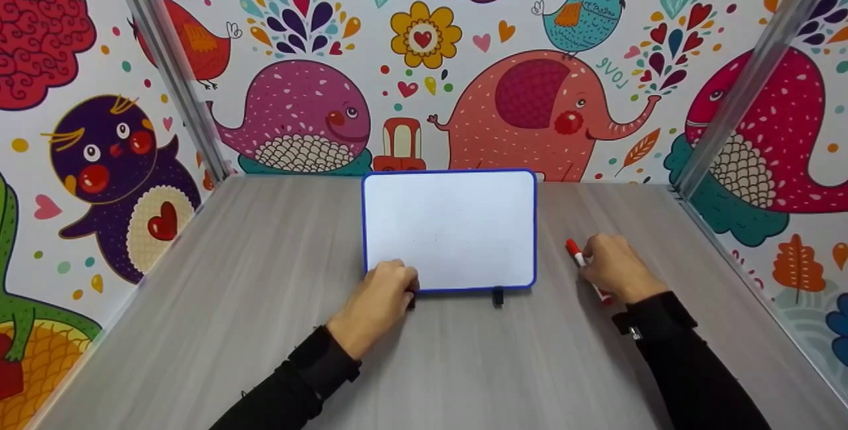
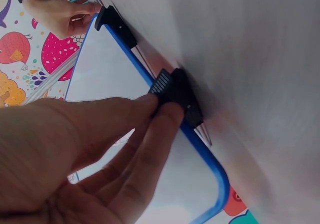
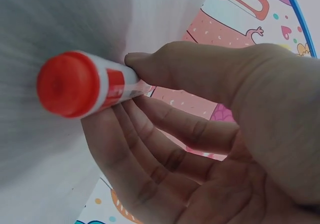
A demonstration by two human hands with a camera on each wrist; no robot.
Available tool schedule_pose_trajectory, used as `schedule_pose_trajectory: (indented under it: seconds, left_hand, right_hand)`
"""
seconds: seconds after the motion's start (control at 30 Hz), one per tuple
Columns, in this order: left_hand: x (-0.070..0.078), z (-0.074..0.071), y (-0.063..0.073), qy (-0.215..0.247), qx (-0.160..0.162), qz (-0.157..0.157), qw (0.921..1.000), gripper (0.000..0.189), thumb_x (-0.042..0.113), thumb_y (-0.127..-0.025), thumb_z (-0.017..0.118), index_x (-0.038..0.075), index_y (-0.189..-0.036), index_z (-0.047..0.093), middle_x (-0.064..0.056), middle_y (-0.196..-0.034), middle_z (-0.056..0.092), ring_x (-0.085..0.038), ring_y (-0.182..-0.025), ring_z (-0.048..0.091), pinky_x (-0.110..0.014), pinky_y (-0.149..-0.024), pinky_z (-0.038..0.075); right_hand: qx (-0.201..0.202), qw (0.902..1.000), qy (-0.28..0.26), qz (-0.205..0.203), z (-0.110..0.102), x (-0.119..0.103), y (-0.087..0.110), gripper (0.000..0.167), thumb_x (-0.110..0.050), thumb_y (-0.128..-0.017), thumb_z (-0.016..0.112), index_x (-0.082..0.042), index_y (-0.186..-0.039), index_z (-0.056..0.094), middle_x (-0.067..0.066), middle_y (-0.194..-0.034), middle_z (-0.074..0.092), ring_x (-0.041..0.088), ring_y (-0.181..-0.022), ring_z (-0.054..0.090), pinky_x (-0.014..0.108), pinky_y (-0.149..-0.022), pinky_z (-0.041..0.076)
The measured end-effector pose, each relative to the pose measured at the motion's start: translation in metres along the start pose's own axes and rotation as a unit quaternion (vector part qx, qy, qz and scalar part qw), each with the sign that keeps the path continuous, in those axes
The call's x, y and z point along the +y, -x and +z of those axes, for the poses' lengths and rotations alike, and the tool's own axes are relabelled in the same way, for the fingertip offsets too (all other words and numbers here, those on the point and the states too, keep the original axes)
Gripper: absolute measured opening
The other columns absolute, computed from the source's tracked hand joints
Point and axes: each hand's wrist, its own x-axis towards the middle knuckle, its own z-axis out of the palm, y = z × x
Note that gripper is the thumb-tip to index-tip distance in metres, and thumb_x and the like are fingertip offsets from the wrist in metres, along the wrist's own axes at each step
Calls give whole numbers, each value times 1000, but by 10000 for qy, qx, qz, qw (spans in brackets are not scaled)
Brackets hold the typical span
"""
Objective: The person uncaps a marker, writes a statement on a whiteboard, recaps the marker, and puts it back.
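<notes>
A small whiteboard [image 1: 450, 224] with a blue frame stands propped on the table, its black stand feet at the lower edge. At its lower left corner my left hand [image 1: 377, 297] pinches one black foot [image 2: 182, 97] between thumb and fingers. The other black foot [image 1: 498, 296] sits free farther right along the frame. To the right of the board, my right hand [image 1: 616, 268] holds a red-and-white marker [image 3: 115, 84], thumb on one side and fingers on the other. Its red end [image 3: 67, 84] faces the camera in the right wrist view.
The grey wood-look table [image 1: 278, 244] runs back to a wall [image 1: 477, 26] printed with cartoon animals. Similar printed panels [image 1: 40, 152] rise on both sides, with metal posts [image 1: 179, 79] at the back corners.
</notes>
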Motion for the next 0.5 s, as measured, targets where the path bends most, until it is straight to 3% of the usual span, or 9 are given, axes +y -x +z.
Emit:
schedule_pose_trajectory:
  seconds: [0.2, 0.5]
  left_hand:
    - [0, 1, 0, -30, -6, 18, 10000, 18, -19, -89, 85, -2, -91, 83, -12, -86, 75, -29, -83, 76, -38, -75, 69]
    - [1, 0, 0, -14, -87, -91, 9999, 16, -18, -90, 86, -2, -93, 83, -13, -87, 76, -29, -84, 77, -38, -75, 70]
  right_hand:
    - [-117, 9998, -2, 176, 1, -4, -3, 20, 0, -97, 80, 9, -114, 84, 22, -101, 79, 29, -81, 70, 33, -67, 59]
    - [-167, 9993, -144, 314, -1, -12, -5, 31, -10, -105, 83, 10, -128, 81, 28, -116, 82, 28, -88, 74, 32, -72, 67]
